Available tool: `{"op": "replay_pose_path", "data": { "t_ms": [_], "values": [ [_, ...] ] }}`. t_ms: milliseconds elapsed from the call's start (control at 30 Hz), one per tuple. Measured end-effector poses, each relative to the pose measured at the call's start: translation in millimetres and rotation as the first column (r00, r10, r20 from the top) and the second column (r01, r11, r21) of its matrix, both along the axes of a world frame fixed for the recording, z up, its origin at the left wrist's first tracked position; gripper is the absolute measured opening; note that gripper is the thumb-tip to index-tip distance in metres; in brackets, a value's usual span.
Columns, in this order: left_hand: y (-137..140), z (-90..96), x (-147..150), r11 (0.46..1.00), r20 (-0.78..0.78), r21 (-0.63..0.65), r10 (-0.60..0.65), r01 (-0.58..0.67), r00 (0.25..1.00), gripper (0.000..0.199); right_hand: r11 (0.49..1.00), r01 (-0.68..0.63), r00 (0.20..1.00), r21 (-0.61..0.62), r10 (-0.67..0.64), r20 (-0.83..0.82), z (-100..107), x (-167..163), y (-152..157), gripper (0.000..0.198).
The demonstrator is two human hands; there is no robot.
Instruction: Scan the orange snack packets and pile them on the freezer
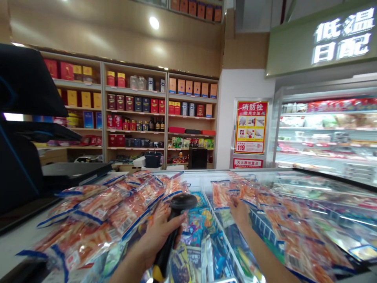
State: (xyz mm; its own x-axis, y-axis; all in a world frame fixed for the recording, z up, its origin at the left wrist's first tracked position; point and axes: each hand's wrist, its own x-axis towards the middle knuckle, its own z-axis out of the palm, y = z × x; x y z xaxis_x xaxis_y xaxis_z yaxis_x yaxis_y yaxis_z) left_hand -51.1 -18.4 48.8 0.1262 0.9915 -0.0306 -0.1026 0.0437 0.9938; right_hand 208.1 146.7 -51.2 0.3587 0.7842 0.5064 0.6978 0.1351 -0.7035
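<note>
My left hand [156,236] is wrapped round the handle of a black handheld barcode scanner [183,201], its thumb lying across the grip. My right hand [240,212] is at the near edge of a clear bag with blue trim [220,194], which holds orange-pink, stick-like food. Its fingers look closed on that edge, though they are partly hidden and a little blurred. More such bags lie heaped at the left [97,208], and another row [297,232] lies at the right.
Below the hands, a chest freezer holds colourful packets [193,228] divided by white wire baskets [224,236]. A black checkout machine [23,129] stands at the left. Behind are shelves of boxes [135,104], a red fire hydrant sign [251,126] and a lit refrigerated display [326,133].
</note>
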Motion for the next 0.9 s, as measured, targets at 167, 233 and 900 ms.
{"op": "replay_pose_path", "data": {
  "t_ms": [167, 233, 900],
  "values": [
    [8, 3.4, 8, 0.995, -0.001, 0.0, -0.102, 0.102, 0.995, 0.027, 0.988, -0.103, 0.993, 0.114, 0.109, -0.053, 5, -33, -22, 0.032],
    [8, 5.4, 8, 0.996, 0.003, -0.003, -0.093, 0.093, 0.996, 0.028, 0.986, -0.119, 0.99, 0.116, 0.127, -0.064, 6, -39, -27, 0.031],
    [-2, 17.2, 7, 0.998, -0.024, 0.04, -0.051, 0.052, 0.998, 0.027, 0.992, -0.119, 0.992, 0.032, 0.12, -0.034, 7, -47, -35, 0.033]
  ]
}}
